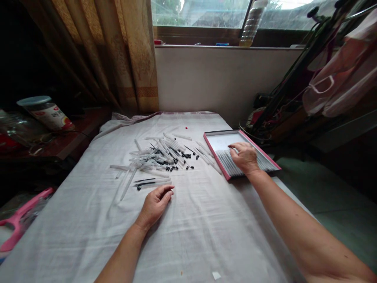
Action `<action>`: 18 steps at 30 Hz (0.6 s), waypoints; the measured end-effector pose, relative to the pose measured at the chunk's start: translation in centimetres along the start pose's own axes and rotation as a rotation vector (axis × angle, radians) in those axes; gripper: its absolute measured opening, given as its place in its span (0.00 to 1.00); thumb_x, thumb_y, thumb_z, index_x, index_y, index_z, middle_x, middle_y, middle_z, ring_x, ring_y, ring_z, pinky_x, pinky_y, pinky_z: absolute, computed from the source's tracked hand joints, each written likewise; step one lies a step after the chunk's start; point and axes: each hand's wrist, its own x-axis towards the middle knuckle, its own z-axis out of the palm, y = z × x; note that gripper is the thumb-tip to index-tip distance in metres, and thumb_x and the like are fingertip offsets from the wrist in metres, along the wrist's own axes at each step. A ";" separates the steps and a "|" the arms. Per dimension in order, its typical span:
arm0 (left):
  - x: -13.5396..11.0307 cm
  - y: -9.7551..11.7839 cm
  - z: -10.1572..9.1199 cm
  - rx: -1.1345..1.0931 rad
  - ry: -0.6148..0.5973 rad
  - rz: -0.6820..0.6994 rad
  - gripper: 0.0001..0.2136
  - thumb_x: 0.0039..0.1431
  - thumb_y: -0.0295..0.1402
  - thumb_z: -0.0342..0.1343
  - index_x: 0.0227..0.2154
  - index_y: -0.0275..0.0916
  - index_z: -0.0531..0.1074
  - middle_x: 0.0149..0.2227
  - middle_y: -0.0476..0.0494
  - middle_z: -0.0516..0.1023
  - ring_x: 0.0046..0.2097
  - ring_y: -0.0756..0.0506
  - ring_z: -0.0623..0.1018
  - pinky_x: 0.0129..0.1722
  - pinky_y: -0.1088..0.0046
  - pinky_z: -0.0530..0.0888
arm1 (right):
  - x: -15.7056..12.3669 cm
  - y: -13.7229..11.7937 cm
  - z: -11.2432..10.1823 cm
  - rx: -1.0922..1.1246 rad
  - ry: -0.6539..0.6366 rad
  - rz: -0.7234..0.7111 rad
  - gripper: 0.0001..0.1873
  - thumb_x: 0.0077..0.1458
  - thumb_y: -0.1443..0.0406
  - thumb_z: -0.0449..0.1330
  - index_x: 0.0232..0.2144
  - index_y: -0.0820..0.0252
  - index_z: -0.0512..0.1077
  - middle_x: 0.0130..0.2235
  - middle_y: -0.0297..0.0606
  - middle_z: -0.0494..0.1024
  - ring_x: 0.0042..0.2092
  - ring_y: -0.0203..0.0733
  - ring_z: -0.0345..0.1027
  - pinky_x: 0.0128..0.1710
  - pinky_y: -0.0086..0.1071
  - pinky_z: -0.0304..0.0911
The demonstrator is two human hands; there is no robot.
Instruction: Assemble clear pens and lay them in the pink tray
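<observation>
My left hand [156, 201] rests on the cloth with loosely bent fingers. A small gap shows between thumb and forefinger, and nothing is visible in it. Just beyond it lie a few clear pen barrels [157, 181] and dark-tipped refills. My right hand [246, 156] is over a shallow pink-edged box [225, 173], its fingers partly spread near the upper ends of a row of clear pens [225, 159]. No held thing shows there; the hand covers part of the row. A loose heap of translucent pen parts [165, 151] lies between, with several small black caps [187, 156] beside it.
A pale cloth [188, 236] covers the table. A tiny red piece [186, 127] lies at the back, a white scrap [216, 275] at the front. To the left are a lidded jar [48, 114] and a pink handle [23, 214]; a bicycle-like frame [291, 74] stands right.
</observation>
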 end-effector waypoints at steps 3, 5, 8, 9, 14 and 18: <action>0.0 -0.2 0.1 -0.022 -0.004 -0.003 0.13 0.57 0.38 0.56 0.41 0.39 0.78 0.40 0.42 0.82 0.39 0.44 0.81 0.41 0.69 0.77 | -0.5 -6.1 1.2 0.089 -0.169 -0.166 0.15 0.57 0.66 0.53 0.41 0.59 0.78 0.44 0.43 0.80 0.48 0.45 0.69 0.49 0.33 0.59; 0.0 -0.4 0.2 -0.030 -0.008 -0.001 0.13 0.57 0.38 0.55 0.41 0.39 0.78 0.40 0.42 0.82 0.39 0.44 0.81 0.42 0.69 0.77 | -1.1 -9.6 2.1 0.104 -0.302 -0.188 0.15 0.58 0.65 0.53 0.42 0.56 0.78 0.46 0.40 0.79 0.48 0.43 0.69 0.46 0.31 0.61; 0.0 -0.4 0.3 -0.029 -0.014 0.013 0.13 0.57 0.37 0.55 0.41 0.39 0.78 0.40 0.43 0.82 0.40 0.45 0.80 0.43 0.69 0.77 | -1.9 -13.1 3.3 0.059 -0.448 -0.140 0.15 0.59 0.61 0.53 0.44 0.53 0.77 0.46 0.39 0.79 0.47 0.43 0.70 0.43 0.31 0.62; 0.0 -0.4 0.3 -0.028 -0.014 0.018 0.12 0.57 0.37 0.55 0.41 0.39 0.78 0.40 0.43 0.82 0.40 0.45 0.80 0.43 0.70 0.77 | -2.0 -13.8 3.6 0.042 -0.467 -0.121 0.15 0.59 0.60 0.53 0.43 0.53 0.77 0.46 0.40 0.79 0.47 0.44 0.71 0.42 0.31 0.62; 0.0 -0.3 0.3 -0.034 -0.025 0.022 0.12 0.58 0.35 0.55 0.42 0.39 0.78 0.39 0.43 0.82 0.40 0.45 0.80 0.42 0.71 0.76 | -1.7 -15.4 4.3 -0.014 -0.507 -0.061 0.15 0.57 0.58 0.54 0.39 0.56 0.78 0.44 0.43 0.79 0.43 0.47 0.73 0.37 0.33 0.62; 0.0 -0.2 0.4 -0.031 -0.026 0.026 0.11 0.58 0.34 0.55 0.41 0.39 0.78 0.39 0.43 0.82 0.38 0.46 0.80 0.40 0.73 0.76 | -1.6 -16.2 4.3 -0.016 -0.497 -0.074 0.17 0.57 0.58 0.55 0.46 0.54 0.75 0.47 0.42 0.78 0.45 0.46 0.72 0.39 0.33 0.63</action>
